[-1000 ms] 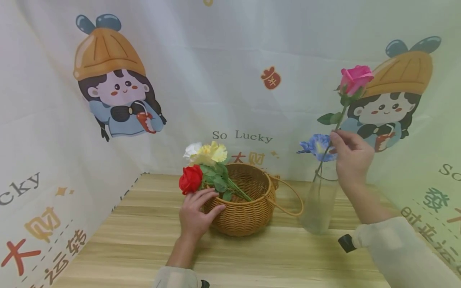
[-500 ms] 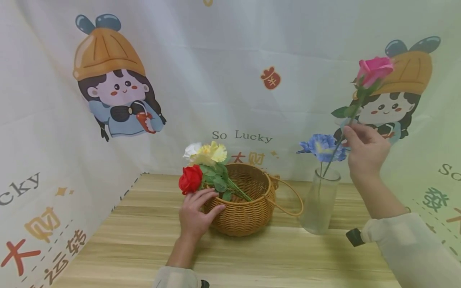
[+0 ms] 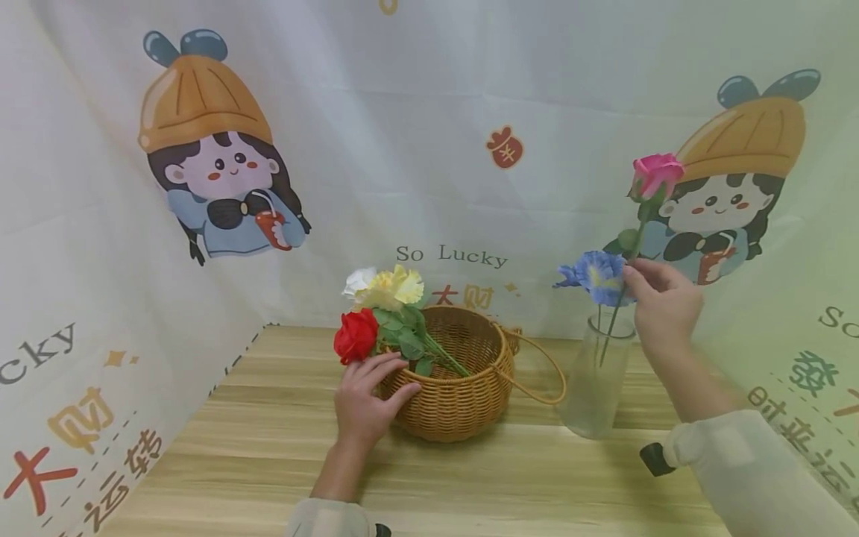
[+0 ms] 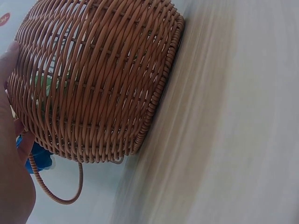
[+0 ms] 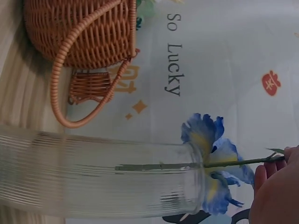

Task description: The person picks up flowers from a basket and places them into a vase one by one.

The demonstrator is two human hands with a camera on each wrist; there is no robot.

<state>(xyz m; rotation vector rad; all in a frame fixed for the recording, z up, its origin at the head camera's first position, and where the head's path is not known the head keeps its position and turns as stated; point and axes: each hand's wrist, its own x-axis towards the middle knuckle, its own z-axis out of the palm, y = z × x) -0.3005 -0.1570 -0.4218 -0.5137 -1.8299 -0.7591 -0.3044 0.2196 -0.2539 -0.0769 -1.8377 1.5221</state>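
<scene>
My right hand (image 3: 667, 306) pinches the stem of a pink rose (image 3: 658, 177) above the ribbed glass vase (image 3: 593, 395). In the right wrist view the green stem (image 5: 161, 166) runs through the vase's mouth, its cut end inside, partway down. A blue iris (image 3: 599, 277) stands in the same vase, beside my fingertips. My left hand (image 3: 365, 403) holds the left side of a round wicker basket (image 3: 463, 406), thumb and fingers spread around its rim. A red rose (image 3: 356, 335), a yellow flower (image 3: 396, 287) and a white flower (image 3: 359, 282) lean over the basket's left rim.
The basket's loop handle (image 3: 546, 369) hangs out to the right, close to the vase. Behind the wood-grain table (image 3: 268, 447) hangs a printed white cloth (image 3: 376, 149), which also covers both sides.
My right hand first shifted right and up with the pink rose, then came left and down. The stem now reaches deeper into the vase. My left hand and the basket have stayed still.
</scene>
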